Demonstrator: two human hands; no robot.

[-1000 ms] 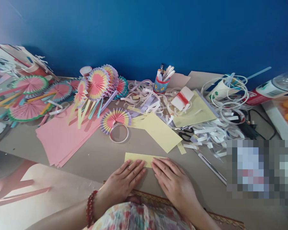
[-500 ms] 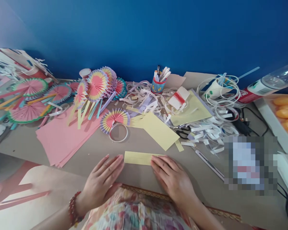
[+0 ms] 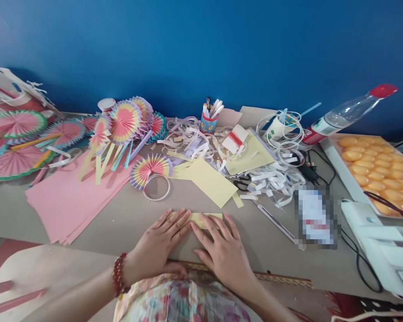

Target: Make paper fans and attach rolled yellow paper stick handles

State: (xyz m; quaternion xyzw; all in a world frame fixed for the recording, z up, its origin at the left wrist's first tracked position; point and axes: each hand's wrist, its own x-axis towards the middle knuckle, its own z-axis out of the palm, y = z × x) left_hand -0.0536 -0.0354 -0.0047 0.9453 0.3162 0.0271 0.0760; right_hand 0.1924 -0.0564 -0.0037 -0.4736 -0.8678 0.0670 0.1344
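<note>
Centrally, one yellow paper strip (image 3: 196, 218) is lying on the grey table (image 3: 127, 223); left hand (image 3: 159, 243) and right hand (image 3: 221, 250) are resting on it, palms down, fingers extended straight. Beyond: one yellow sheet (image 3: 213, 181), lying near black-handled scissors (image 3: 239, 182).

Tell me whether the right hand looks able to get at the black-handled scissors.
Probably yes: the right hand rests on the yellow paper strip, gripping nothing, and the black-handled scissors show their handles, though white paper scraps crowd them.
</note>
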